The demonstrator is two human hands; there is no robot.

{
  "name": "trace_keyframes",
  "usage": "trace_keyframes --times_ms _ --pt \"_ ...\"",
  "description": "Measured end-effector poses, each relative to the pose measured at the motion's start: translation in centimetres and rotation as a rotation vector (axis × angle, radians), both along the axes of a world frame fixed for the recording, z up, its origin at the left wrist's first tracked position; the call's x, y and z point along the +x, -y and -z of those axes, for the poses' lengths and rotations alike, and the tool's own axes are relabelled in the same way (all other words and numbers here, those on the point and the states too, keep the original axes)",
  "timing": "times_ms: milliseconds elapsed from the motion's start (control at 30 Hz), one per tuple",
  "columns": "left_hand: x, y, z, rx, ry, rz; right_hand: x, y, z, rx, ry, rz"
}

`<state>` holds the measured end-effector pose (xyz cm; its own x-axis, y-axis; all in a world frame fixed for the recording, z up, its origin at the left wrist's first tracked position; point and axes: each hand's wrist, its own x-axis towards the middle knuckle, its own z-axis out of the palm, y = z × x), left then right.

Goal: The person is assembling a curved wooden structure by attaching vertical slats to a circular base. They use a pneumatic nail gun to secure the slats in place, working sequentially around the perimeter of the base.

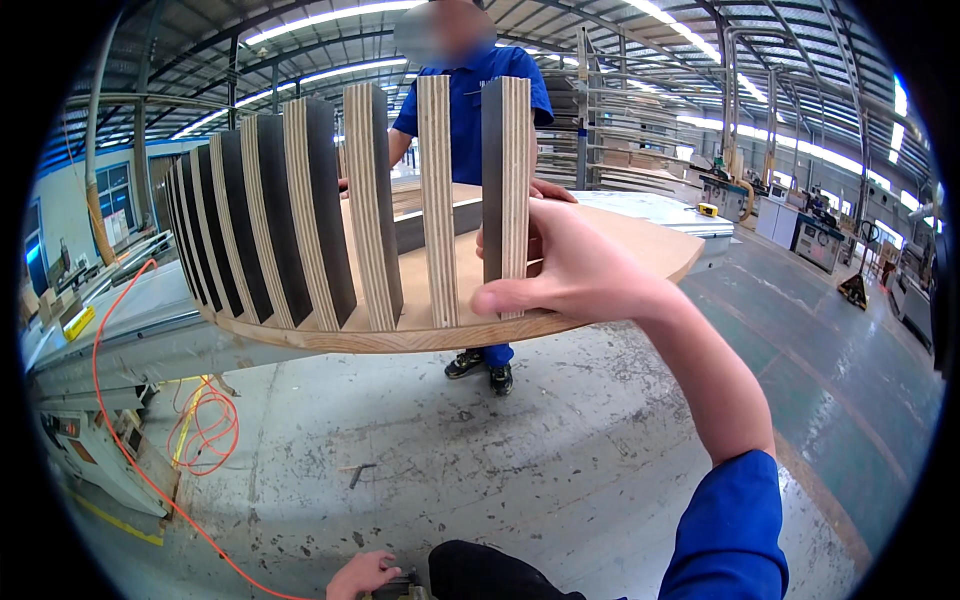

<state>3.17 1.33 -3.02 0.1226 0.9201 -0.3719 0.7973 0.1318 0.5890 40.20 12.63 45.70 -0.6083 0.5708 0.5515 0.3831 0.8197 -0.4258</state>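
My right hand [565,265] grips the rightmost upright plywood slat [515,190], its thumb on the near edge and fingers behind. This slat has a dark grey face and a pale layered edge. It stands on a curved wooden board [620,255] near the board's front rim. A row of several similar slats [365,200] curves away to the left along that rim, with gaps between them. Low at the bottom edge, my left hand [365,575] is closed around a dark object, mostly cut off by the frame, whose kind I cannot make out.
A co-worker in a blue shirt [470,110] stands across the board, hands at its far side. A metal-edged bench [110,345] lies under it. An orange hose [135,450] runs down to the bottom edge and coils on the floor. Machines [820,240] stand at right.
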Motion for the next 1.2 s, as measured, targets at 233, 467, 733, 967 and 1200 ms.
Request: trace_keyframes --times_ms 233,467,733,967,1200 --pt "-0.3 0.4 0.1 0.01 -0.007 -0.001 2.2 -0.2 0.0 -0.13 0.156 -0.009" --pt "-0.3 0.4 -0.2 0.021 0.04 0.001 1.9 0.3 0.1 -0.163 0.123 0.007" --pt "-0.1 0.4 -1.0 0.005 -0.003 0.03 1.6 0.0 1.1 -0.118 0.098 0.028" --pt "0.0 0.4 -1.0 -0.009 0.004 0.028 1.4 0.6 0.7 -0.161 0.128 0.036" --pt "0.6 -0.6 0.5 0.054 0.033 0.036 1.8 0.4 0.8 -0.182 0.122 -0.008"
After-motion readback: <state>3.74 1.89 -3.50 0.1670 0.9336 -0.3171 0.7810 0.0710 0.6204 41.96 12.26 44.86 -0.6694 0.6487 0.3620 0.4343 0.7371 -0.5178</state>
